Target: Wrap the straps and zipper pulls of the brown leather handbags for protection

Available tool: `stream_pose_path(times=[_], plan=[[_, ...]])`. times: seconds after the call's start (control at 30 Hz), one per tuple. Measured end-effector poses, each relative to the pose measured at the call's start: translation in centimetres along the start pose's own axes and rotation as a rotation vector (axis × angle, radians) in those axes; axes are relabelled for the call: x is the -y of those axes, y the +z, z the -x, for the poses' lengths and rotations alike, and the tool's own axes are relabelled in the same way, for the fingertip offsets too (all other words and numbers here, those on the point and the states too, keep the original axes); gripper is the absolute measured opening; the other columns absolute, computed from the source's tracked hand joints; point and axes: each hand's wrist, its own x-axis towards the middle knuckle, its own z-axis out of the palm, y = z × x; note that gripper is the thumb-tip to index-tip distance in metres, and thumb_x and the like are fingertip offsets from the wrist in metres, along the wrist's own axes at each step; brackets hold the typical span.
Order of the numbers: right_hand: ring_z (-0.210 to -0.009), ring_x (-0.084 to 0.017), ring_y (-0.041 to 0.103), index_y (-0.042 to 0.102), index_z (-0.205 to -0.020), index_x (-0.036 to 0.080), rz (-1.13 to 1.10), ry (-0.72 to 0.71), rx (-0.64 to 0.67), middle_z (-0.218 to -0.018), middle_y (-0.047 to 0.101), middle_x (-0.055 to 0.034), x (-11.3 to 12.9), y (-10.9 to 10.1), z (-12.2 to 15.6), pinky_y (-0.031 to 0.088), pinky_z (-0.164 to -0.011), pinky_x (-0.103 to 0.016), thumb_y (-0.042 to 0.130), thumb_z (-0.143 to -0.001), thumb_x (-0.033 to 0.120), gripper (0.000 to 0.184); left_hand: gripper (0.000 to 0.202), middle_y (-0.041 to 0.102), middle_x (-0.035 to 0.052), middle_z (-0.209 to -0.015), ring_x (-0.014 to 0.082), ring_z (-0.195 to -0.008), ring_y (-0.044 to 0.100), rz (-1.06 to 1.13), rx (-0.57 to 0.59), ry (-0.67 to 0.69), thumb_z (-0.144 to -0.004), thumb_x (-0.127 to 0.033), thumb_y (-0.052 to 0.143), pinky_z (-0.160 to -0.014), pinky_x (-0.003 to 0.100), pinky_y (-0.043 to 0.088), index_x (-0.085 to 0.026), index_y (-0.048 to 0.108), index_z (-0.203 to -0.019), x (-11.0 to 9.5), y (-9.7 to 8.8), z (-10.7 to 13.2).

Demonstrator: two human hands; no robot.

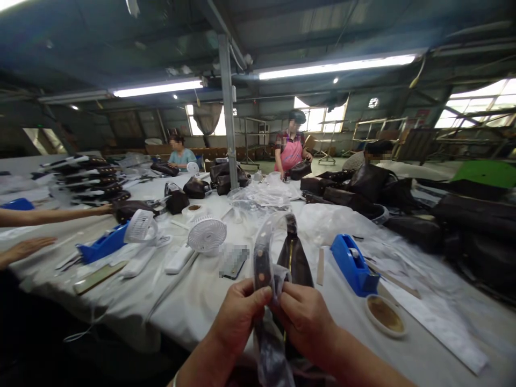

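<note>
My left hand (242, 309) is closed, thumb on top, around a bag strap (263, 258) with round metal studs. Clear plastic film covers the strap, which arches up from the hand. Close beside it, my right hand (308, 314) is closed with its fingertips pinching a bunched piece of the plastic film (279, 277). Under and behind both hands lies a dark brown bag (300, 263) with a gold zip, partly hidden by my right hand and the strap.
Blue tape dispensers (352, 266) (105, 242), a round tape roll (386, 316), a phone (234, 262) and white fans (207, 234) lie on the covered table (181, 306). Dark bags (350, 201) are piled right. A co-worker's arms (52, 216) reach in from the left; other people work farther back.
</note>
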Motion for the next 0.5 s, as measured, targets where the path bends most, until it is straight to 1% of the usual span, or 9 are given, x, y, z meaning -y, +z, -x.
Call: stream_pose_path(times=[0.07, 0.1, 0.13, 0.2, 0.27, 0.33, 0.4, 0.47, 0.5], plan=[[-0.078, -0.019, 0.061, 0.07, -0.088, 0.015, -0.205, 0.103, 0.054, -0.086, 0.066, -0.0085, -0.3, -0.6, -0.2, 0.044, -0.069, -0.029, 0.057, -0.091, 0.022, 0.015, 0.022, 0.056, -0.0021, -0.059, 0.008, -0.054, 0.047, -0.126, -0.018, 0.05, -0.072, -0.031, 0.081, -0.054, 0.018, 0.04, -0.013, 0.074, -0.082, -0.3, 0.2, 0.3], [-0.082, -0.02, 0.061, 0.07, -0.092, 0.016, -0.365, 0.192, 0.083, -0.089, 0.067, -0.008, -0.3, -1.0, -0.3, 0.046, -0.072, -0.03, 0.062, -0.088, 0.027, 0.014, 0.019, 0.063, 0.001, -0.066, 0.0119, -0.062, 0.055, -0.226, -0.03, 0.092, -0.073, -0.03, 0.08, -0.061, 0.021, 0.046, -0.013, 0.075, -0.083, -0.4, 0.2, 0.5], [-0.083, -0.021, 0.062, 0.071, -0.095, 0.017, -0.544, 0.294, 0.113, -0.09, 0.068, -0.0071, -0.3, -1.3, -0.5, 0.047, -0.074, -0.03, 0.066, -0.085, 0.033, 0.019, 0.017, 0.068, 0.0034, -0.074, 0.0159, -0.071, 0.061, -0.336, -0.044, 0.144, -0.075, -0.028, 0.078, -0.069, 0.025, 0.049, -0.014, 0.075, -0.083, -0.6, 0.2, 0.7], [-0.078, -0.02, 0.061, 0.073, -0.094, 0.016, -0.865, 0.489, 0.143, -0.084, 0.069, -0.005, -0.2, -1.9, -1.1, 0.048, -0.073, -0.031, 0.071, -0.079, 0.044, 0.031, 0.013, 0.071, 0.0053, -0.081, 0.0204, -0.08, 0.064, -0.55, -0.057, 0.271, -0.079, -0.028, 0.074, -0.076, 0.029, 0.051, -0.016, 0.076, -0.083, -0.6, 0.3, 0.9], [-0.075, -0.019, 0.061, 0.075, -0.09, 0.016, -1.018, 0.612, 0.1, -0.081, 0.07, -0.0039, 0.2, -1.8, -1.6, 0.048, -0.072, -0.031, 0.075, -0.073, 0.045, 0.034, 0.014, 0.07, 0.0057, -0.079, 0.0211, -0.078, 0.066, -0.726, -0.052, 0.419, -0.084, -0.03, 0.068, -0.076, 0.03, 0.053, -0.018, 0.076, -0.084, 0.0, 0.2, 0.8], [-0.074, -0.019, 0.06, 0.076, -0.083, 0.016, -0.931, 0.679, -0.014, -0.078, 0.069, -0.0025, 0.7, -1.2, -2.0, 0.047, -0.071, -0.029, 0.08, -0.068, 0.035, 0.025, 0.017, 0.069, 0.0073, -0.077, 0.0223, -0.078, 0.067, -0.863, -0.057, 0.557, -0.088, -0.03, 0.062, -0.077, 0.032, 0.054, -0.019, 0.075, -0.088, 0.8, 0.2, 0.7], [-0.072, -0.018, 0.059, 0.075, -0.077, 0.016, -0.746, 0.708, -0.121, -0.074, 0.068, -0.001, 1.0, -0.5, -2.1, 0.045, -0.067, -0.027, 0.08, -0.066, 0.025, 0.015, 0.021, 0.069, 0.0093, -0.078, 0.024, -0.08, 0.068, -0.965, -0.096, 0.629, -0.09, -0.028, 0.056, -0.077, 0.034, 0.055, -0.019, 0.074, -0.093, 1.4, 0.2, 0.5], [-0.071, -0.017, 0.058, 0.074, -0.076, 0.016, -0.631, 0.69, -0.173, -0.073, 0.066, -0.0003, 1.2, 0.1, -2.0, 0.045, -0.066, -0.026, 0.077, -0.069, 0.022, 0.009, 0.022, 0.07, 0.0103, -0.082, 0.0246, -0.082, 0.068, -1.03, -0.128, 0.622, -0.089, -0.025, 0.054, -0.077, 0.035, 0.055, -0.018, 0.072, -0.098, 1.3, 0.3, 0.5], [-0.071, -0.017, 0.058, 0.074, -0.076, 0.016, -0.611, 0.665, -0.185, -0.073, 0.066, -0.0002, 1.1, 0.3, -1.9, 0.045, -0.065, -0.026, 0.075, -0.072, 0.022, 0.007, 0.022, 0.07, 0.0099, -0.084, 0.024, -0.081, 0.067, -1.041, -0.117, 0.591, -0.088, -0.025, 0.055, -0.076, 0.034, 0.055, -0.018, 0.072, -0.1, 1.0, 0.4, 0.6]])
